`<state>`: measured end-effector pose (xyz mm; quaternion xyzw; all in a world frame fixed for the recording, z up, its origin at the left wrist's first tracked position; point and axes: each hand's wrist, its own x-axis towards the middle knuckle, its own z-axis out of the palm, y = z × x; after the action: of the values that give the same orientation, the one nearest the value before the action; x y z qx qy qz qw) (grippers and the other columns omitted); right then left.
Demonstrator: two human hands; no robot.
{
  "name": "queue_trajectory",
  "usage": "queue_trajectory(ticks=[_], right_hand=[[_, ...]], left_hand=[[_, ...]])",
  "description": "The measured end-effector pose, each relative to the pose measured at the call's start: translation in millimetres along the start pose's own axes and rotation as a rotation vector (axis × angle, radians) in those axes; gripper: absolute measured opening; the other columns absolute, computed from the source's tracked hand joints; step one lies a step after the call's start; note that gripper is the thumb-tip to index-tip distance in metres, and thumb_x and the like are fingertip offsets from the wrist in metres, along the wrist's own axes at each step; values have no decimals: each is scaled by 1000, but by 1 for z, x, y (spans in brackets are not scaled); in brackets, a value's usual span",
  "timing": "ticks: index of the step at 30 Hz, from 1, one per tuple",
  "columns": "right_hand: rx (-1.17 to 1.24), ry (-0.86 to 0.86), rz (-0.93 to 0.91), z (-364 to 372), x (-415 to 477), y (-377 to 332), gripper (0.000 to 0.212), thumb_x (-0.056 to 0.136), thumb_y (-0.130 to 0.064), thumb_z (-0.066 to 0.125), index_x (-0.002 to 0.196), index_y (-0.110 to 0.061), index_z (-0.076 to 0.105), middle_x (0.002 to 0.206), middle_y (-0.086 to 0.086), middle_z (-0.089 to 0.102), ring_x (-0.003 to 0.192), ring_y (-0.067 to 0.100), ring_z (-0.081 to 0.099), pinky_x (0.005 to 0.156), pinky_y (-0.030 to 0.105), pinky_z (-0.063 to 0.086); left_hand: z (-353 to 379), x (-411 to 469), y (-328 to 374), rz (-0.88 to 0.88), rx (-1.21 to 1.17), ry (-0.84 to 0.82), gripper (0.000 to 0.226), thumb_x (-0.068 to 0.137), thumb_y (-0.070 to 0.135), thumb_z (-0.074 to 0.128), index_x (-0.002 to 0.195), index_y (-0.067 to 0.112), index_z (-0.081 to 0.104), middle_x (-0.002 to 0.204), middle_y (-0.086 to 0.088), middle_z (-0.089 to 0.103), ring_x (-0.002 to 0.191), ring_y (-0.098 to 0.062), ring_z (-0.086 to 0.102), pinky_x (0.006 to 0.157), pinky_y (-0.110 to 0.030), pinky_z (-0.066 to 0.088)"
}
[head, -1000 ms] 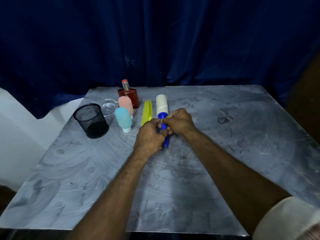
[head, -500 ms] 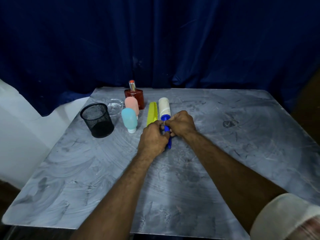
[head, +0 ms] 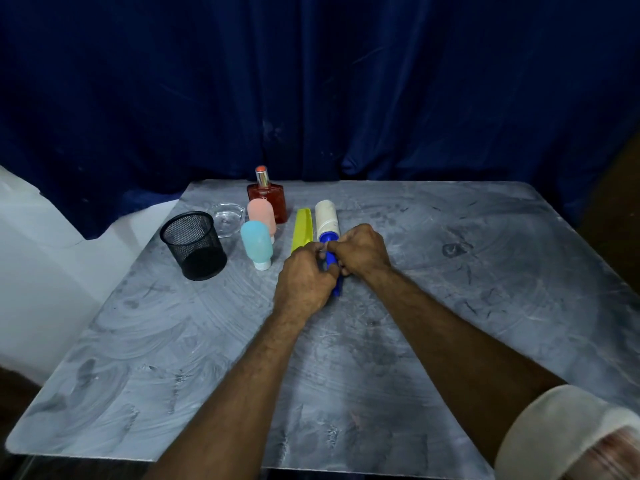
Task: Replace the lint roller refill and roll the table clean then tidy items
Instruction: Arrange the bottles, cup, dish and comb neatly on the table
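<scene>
Head view: grey marbled table point(head: 450, 306), swirly wipe marks and dark scuffs all over, a darker smudge toward the right. Behind it hung a dark blue curtain point(head: 346, 81) w/ deep folds; white wall point(head: 41, 244) showed at lower left below the curtain, brownish strip at far right edge. Room was dim.

Lint roller point(head: 327, 221) lay on the table mid-back, white roll pointing away, blue handle toward the person. Left hand point(head: 304, 285) was clenched round the handle's lower part; right hand point(head: 360, 251) pinched at the handle's neck just below the roll, fingers point(head: 332, 242) curled shut on it. Both hands touched each other over the handle. A cream sleeve point(head: 568, 434) was rolled up on the right arm.

Yellow cover point(head: 302, 228) lay just left of the roller, parallel to it, near end hidden behind the left hand. Left of that: blue tube point(head: 256, 242) standing cap-down, pink tube point(head: 262, 214) right behind it, red glass bottle point(head: 267, 199) w/ silver neck behind the pink one. A clear glass dish point(head: 227, 221) sat between the tubes and a black mesh cup point(head: 194, 245), which stood upright nearest the table's left edge.

No brand, label or writing could be read on any item; too small/dim to tell.
</scene>
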<state>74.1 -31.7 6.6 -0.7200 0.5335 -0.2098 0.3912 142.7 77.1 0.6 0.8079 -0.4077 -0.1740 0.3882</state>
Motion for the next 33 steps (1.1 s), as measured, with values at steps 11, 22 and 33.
queue_trajectory(ticks=[11, 22, 33], right_hand=[[-14, 16, -9, -3, -12, 0, 26, 85, -32, 75, 93, -8, 74, 75, 13, 76, 64, 29, 76, 64, 43, 65], [2, 41, -20, -18, -28, 4, 29, 82, -39, 69, 81, -10, 73, 75, 14, 74, 73, 33, 74, 73, 46, 63], [42, 56, -68, -38, -57, 15, 34, 88, -37, 70, 79, -4, 72, 73, 15, 74, 72, 36, 73, 71, 49, 62]], left_hand=[[-3, -2, 1, -13, 4, 28, 57, 96, 33, 71, 149, 18, 57, 141, -3, 68, 107, -32, 74, 92, -48, 62], [-4, -12, 3, 13, 26, 44, 56, 93, 31, 73, 145, 19, 60, 140, -2, 68, 124, -25, 67, 102, -40, 56], [-7, -50, 17, 47, 43, 51, 52, 92, 31, 72, 141, 20, 62, 145, -3, 63, 122, -27, 66, 101, -45, 57]])
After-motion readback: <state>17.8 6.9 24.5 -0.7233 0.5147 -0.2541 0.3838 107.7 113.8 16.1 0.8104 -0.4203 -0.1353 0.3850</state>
